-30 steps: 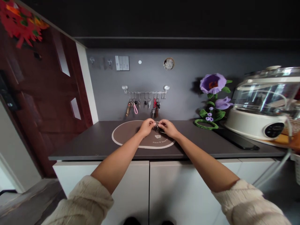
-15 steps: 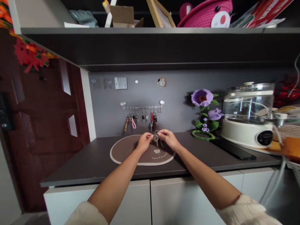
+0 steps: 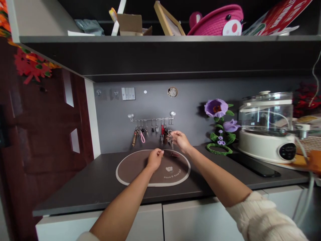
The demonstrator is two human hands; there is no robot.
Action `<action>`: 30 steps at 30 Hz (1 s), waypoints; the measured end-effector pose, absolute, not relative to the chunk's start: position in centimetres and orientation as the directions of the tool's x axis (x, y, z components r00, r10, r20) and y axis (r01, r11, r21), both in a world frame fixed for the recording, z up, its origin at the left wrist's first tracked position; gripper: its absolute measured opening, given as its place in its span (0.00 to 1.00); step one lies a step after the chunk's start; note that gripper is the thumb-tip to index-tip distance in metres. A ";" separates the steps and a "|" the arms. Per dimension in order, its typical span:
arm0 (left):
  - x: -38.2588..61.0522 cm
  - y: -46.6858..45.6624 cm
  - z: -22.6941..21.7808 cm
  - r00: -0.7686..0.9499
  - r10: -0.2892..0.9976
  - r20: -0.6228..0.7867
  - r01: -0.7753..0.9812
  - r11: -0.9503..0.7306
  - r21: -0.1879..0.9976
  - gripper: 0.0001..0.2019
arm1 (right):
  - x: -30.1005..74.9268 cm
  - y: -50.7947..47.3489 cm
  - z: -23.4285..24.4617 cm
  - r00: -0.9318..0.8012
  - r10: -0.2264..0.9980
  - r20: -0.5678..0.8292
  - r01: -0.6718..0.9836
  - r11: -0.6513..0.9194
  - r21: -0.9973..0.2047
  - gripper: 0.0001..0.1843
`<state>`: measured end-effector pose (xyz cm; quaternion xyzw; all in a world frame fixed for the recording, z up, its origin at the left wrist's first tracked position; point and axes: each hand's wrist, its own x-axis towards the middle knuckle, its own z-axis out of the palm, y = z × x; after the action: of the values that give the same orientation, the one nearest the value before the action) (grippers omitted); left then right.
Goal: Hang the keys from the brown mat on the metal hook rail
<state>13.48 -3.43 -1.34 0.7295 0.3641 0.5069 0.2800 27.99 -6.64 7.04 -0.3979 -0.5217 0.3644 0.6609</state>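
My right hand [image 3: 181, 140] is raised in front of the wall and pinches a ring with a bunch of keys [image 3: 171, 142] hanging from it. The bunch is just beside the right end of a hook rail [image 3: 151, 119], in front of its last hooks. My left hand [image 3: 155, 159] is lower, over the brown oval mat [image 3: 136, 167], with thumb and fingers pressed together; whatever may be between them is hidden. A small dark reddish piece [image 3: 175, 155] shows at the mat's back edge, below the keys. Several other key sets [image 3: 142, 134] hang along the rail.
Purple artificial flowers [image 3: 216, 107] stand on the counter [image 3: 100, 182] to the right. Beyond them are a black phone [image 3: 254, 165] and a glass-topped white appliance [image 3: 265, 144]. A loaded shelf [image 3: 160, 39] juts out overhead.
My right hand has lifted the keys from above the mat up toward the rail. My left hand has come apart from them and stays low. The view has tilted slightly upward.
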 end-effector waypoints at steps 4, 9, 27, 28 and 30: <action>13.6 -3.3 -1.4 0.215 0.829 0.517 0.240 -0.557 0.795 0.10 | 28.2 -5.2 8.7 0.238 0.891 0.386 -0.080 0.414 -0.907 0.03; 13.7 -3.2 -1.5 0.218 0.837 0.502 0.242 -0.545 0.803 0.11 | 28.5 -3.5 10.3 0.317 0.875 0.365 -0.065 0.404 -0.912 0.01; 13.7 -3.5 -1.2 0.220 0.841 0.494 0.250 -0.538 0.805 0.11 | 28.8 0.1 11.8 0.487 0.852 0.194 -0.097 0.274 -0.957 0.09; 13.7 -3.5 -1.2 0.221 0.842 0.492 0.249 -0.537 0.806 0.11 | 28.8 0.3 11.7 0.490 0.852 0.187 -0.104 0.270 -0.957 0.09; 13.7 -3.5 -1.2 0.222 0.843 0.491 0.249 -0.536 0.807 0.11 | 28.9 0.6 11.6 0.492 0.852 0.178 -0.114 0.266 -0.957 0.09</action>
<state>13.72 -3.50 -1.19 0.7224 0.3779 0.4960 0.2989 28.86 0.59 11.56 -0.4997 -0.3693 0.3428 0.7046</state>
